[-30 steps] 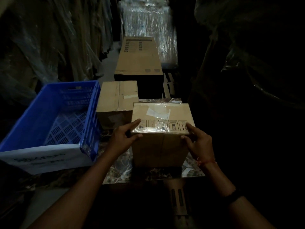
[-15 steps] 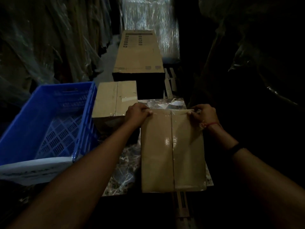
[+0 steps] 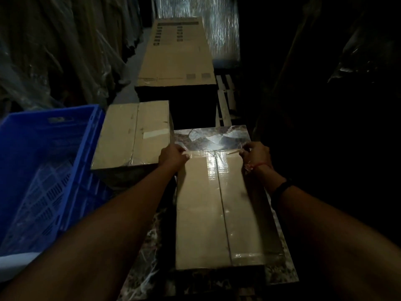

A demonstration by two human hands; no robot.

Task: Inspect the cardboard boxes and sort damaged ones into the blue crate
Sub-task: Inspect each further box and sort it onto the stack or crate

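The blue crate (image 3: 43,170) stands at the left, open-topped. Right of it, on the marbled surface (image 3: 208,137), the cardboard box (image 3: 201,213) lies with its long axis running near to far, a taped seam along it. Both hands clasp its far edge with curled fingers: the left hand (image 3: 172,156) at the far-left corner, nearer the crate, the right hand (image 3: 256,154) at the far-right corner

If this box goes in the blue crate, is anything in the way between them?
Nothing visible blocks it. The held box lies right of the blue crate; the second box sits farther back, beside the crate's far corner. Only the crate's own wall must be cleared.
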